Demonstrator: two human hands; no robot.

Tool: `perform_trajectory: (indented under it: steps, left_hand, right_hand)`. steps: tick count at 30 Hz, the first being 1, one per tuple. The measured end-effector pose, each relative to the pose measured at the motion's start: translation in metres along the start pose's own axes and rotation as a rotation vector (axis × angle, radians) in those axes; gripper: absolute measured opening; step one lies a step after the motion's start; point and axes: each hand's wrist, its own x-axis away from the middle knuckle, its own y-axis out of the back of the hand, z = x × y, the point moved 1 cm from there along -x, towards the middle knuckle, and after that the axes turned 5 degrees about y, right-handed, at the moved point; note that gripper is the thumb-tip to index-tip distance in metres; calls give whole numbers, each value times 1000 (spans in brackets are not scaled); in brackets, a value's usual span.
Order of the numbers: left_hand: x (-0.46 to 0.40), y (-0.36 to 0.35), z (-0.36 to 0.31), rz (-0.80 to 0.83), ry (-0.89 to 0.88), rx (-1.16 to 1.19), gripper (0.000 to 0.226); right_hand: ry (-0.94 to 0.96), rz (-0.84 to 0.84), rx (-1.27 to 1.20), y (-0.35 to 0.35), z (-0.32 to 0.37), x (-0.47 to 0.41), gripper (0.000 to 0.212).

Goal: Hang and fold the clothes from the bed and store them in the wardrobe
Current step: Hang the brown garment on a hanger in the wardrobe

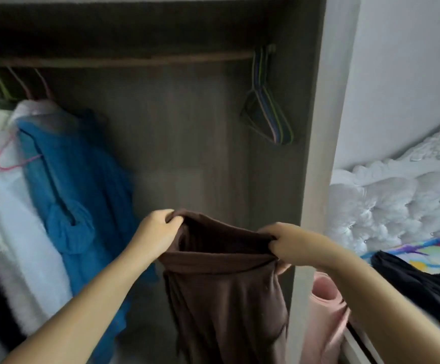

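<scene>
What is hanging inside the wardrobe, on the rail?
On the rail, at the left, hang a blue garment and white garments on hangers. At the right hangs a bunch of empty hangers. The brown garment covers the wardrobe's bottom.

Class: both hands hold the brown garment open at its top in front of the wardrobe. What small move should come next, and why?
Probably free the right hand and reach for the spare hangers on the rail: the brown garment has no hanger yet, while the left hand can keep gripping it.

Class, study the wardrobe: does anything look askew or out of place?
Yes. One pink hanger lies skewed against the white garment beside the blue top, well below the rail, unlike the spare hangers hooked on it.
</scene>
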Motion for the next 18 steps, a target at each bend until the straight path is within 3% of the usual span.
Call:
perform_trajectory:
  steps: [5,7,10,14,16,18]
  left_hand:
    - [-35,40,5,-8,-96,-99,26]
    - [-49,42,-1,7,-173,-118,25]
    - [-62,35,-9,32,-288,-142,31]
    - [-72,27,4,26,-311,-202,34]
    - [-83,34,14,10,-286,-234,20]
    - [-99,47,21,-10,-273,-236,22]
  right_hand:
    - [-67,78,188,-19,48,-41,29]
    - [-98,35,205,-1,65,-54,25]
    - [-36,-228,240,57,98,-83,23]
    - [30,-702,796,134,138,-144,23]
    - [3,-808,980,158,141,-175,33]
    - [-94,-794,1132,175,130,-203,48]
